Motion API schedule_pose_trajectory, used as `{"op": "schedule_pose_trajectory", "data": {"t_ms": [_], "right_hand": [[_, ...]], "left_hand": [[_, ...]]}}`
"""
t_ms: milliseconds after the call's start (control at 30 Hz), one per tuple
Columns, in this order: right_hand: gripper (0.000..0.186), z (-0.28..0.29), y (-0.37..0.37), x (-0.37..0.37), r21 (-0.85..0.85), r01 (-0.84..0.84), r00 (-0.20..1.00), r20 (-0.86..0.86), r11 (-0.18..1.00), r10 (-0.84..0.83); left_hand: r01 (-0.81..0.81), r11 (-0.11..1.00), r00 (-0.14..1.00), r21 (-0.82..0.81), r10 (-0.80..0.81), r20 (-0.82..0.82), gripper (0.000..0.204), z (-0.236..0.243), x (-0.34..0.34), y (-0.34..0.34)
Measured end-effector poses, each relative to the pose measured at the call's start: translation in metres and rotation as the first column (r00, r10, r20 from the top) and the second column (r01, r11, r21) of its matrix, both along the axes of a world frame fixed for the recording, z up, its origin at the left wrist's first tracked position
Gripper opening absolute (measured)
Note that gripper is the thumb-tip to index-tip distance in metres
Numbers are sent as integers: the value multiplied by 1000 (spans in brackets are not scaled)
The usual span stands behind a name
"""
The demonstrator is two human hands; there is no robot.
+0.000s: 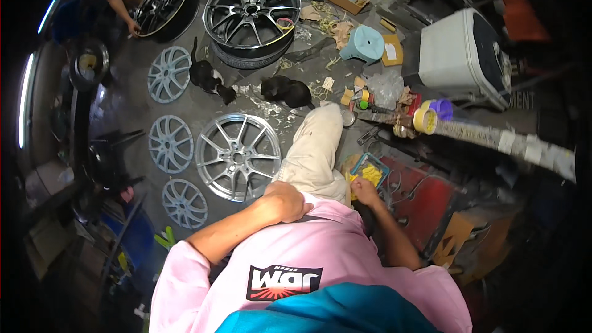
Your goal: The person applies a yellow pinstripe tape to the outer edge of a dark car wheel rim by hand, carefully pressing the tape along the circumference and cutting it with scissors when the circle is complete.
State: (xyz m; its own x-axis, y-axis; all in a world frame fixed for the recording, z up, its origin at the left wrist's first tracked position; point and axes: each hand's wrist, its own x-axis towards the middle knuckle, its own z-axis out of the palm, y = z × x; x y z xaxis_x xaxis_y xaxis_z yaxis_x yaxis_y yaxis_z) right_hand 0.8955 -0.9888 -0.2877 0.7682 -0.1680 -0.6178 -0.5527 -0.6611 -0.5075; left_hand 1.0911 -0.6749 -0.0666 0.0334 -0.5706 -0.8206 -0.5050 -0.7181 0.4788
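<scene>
My left hand (287,202) is closed on the hem of my pink shirt (277,246), over my cream trousers (311,148). My right hand (365,191) has its fingers curled beside a teal tray of yellow material (370,171); what they hold, if anything, I cannot make out. A silver spoked wheel (219,126) lies left of my leg, with pale blue spoked plates (166,145) in a column beyond it.
Two dark cats (285,91) occupy the floor ahead. Beyond are black-and-silver wheels (250,9); another person's hands (132,28) grip one at upper left. A blue stool (361,43), white bin (456,52), tape-laden bar (505,142) and red board (419,203) crowd the right.
</scene>
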Motion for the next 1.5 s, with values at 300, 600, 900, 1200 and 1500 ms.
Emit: {"op": "schedule_pose_trajectory", "data": {"t_ms": [300, 600, 900, 1200, 1500], "right_hand": [[46, -38, -61, 201, 74, -189, 975, -107, 979, 196], [25, -162, -177, 506, 187, -158, 965, -180, 970, 192], [34, -140, -160, 823, 319, -118, 979, -118, 940, 163], [29, -381, -314, 868, 88, -395, 865, -298, 914, 403], [52, -520, -373, 851, -271, -944, 289, -416, 186, 862]], "left_hand": [[-54, 998, 998, 13, 54, -42, 64, -96, 192, -103], [-373, 927, 844, 37, 355, -402, 76, -185, 398, -122], [-841, 518, 540, -158, 824, -173, 47, -213, 526, -149], [-555, -439, 128, -707, 794, -594, 18, -215, 615, -138], [-802, -357, -400, -479, 916, -13, 10, -276, 614, -179]]}}
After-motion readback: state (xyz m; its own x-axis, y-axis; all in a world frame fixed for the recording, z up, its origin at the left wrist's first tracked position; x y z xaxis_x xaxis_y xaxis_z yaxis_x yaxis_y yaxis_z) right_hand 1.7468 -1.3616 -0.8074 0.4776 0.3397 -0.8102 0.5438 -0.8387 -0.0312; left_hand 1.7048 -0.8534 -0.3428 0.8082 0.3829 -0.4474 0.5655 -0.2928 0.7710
